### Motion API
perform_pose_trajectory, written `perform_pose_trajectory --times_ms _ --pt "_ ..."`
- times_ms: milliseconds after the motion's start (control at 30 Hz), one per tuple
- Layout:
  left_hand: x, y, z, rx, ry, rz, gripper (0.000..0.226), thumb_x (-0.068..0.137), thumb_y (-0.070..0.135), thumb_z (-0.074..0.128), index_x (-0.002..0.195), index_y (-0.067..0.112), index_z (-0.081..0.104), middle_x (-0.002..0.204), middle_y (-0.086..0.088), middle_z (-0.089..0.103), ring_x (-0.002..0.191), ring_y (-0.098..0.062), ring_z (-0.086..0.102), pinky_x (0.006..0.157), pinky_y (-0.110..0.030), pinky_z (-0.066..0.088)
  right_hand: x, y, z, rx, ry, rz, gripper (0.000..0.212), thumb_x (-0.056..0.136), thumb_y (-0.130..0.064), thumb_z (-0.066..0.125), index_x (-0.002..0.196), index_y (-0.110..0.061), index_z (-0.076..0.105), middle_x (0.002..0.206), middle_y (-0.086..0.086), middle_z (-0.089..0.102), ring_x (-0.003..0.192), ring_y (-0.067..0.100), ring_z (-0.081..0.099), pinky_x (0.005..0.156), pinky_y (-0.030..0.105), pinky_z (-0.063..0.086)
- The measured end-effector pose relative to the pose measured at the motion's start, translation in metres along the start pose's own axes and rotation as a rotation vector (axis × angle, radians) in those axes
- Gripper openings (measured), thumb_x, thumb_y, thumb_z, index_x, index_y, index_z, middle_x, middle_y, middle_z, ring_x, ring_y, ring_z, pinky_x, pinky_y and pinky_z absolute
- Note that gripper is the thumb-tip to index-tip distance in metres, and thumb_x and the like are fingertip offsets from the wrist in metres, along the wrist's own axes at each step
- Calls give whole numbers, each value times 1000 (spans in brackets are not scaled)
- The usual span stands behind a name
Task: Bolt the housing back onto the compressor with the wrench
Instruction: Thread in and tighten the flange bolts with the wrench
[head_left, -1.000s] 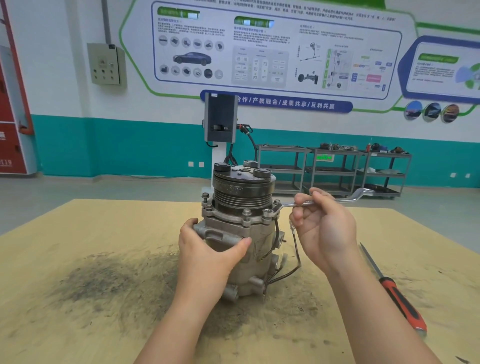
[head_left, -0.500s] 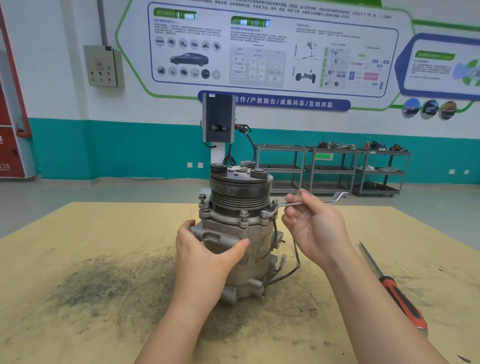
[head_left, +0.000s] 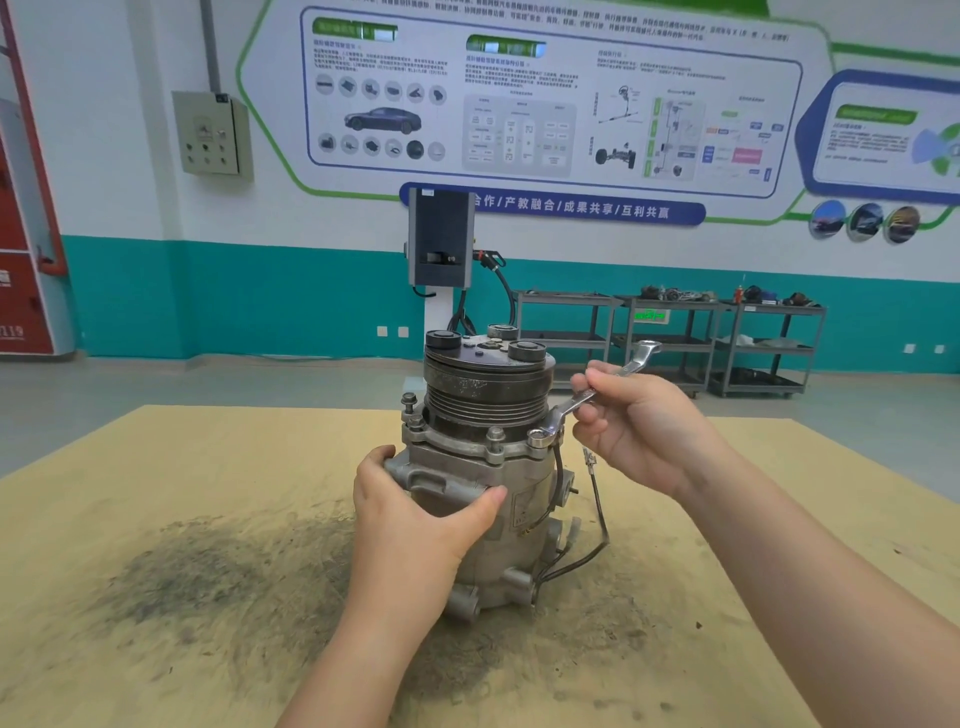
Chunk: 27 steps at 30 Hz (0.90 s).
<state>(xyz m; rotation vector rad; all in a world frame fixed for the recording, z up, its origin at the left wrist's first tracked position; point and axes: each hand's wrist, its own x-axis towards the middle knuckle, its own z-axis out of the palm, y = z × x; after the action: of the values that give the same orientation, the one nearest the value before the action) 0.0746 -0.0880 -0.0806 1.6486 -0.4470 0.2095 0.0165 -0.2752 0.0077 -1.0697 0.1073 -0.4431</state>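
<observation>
On the stained table, the compressor stands upright, and my left hand grips its body just below the bolted housing. My right hand pinches the wrench, whose ring end sits on a flange bolt.

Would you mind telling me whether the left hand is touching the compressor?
Touching: the head view shows the left hand gripping the compressor body, thumb pressed across its front.
</observation>
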Motion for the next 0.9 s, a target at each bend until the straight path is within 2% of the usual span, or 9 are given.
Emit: perform_pose_trajectory --times_ms 100,200,367,467,533,667,767,833,900 --pt "-1 0 0 -8 3 0 104 61 41 91 142 18 29 135 5 43 119 -15 48 99 -33 46 -13 19 -1 72 59 -189 7 102 -11 41 99 -8 46 69 3 60 50 11 53 47 20 48" --pt "-1 0 1 -19 9 1 107 61 41 91 144 17 28 136 4 43 121 -15 48 100 -33 45 -36 40 -4 8 113 -508 12 102 -16 37 98 -8 44 75 5 65 59 17 63 57 24 54" --pt "0 -2 3 -19 18 -3 108 61 42 91 145 17 27 138 4 42 121 -14 46 98 -31 44 -58 68 6 -484 77 -1119 11 103 -26 43 100 -34 49 93 5 67 76 20 70 71 29 57" --pt "0 -1 5 -20 33 -6 108 58 43 91 143 17 29 135 4 43 118 -13 47 95 -31 43 -57 78 16 -778 1 -1365 9 100 -30 50 99 -23 55 97 1 66 84 16 67 71 30 57" --pt "2 -2 5 -30 27 -22 101 56 44 89 135 20 32 128 1 48 116 -18 52 94 -37 49 -52 83 24 -904 17 -1494 9 96 -21 58 96 -12 55 89 9 68 83 16 65 66 29 56" --pt "2 -7 7 -39 28 -25 71 73 21 79 125 28 31 121 -6 54 100 -14 57 68 -16 45 -46 91 46 -989 84 -1524 10 96 -20 57 95 -11 59 81 12 67 76 18 64 59 30 55" --pt "3 -9 7 -44 20 -20 60 70 2 77 109 29 41 108 -8 62 86 -13 64 62 -18 46 -46 94 54 -1017 129 -1461 12 90 -16 62 90 -6 69 82 8 66 75 17 63 59 30 55" --pt "2 -6 5 -43 23 -17 61 61 18 84 110 26 50 111 -5 60 100 -15 63 76 -27 52 -50 87 55 -965 137 -1448 8 91 -15 58 94 -11 64 85 4 65 79 14 61 68 25 53" --pt "2 -3 4 1 3 -37 97 54 38 90 134 15 41 129 -1 51 119 -19 54 98 -41 49 -54 71 53 -811 178 -1411 6 95 -15 51 97 -16 56 84 -2 64 75 13 62 68 25 52"
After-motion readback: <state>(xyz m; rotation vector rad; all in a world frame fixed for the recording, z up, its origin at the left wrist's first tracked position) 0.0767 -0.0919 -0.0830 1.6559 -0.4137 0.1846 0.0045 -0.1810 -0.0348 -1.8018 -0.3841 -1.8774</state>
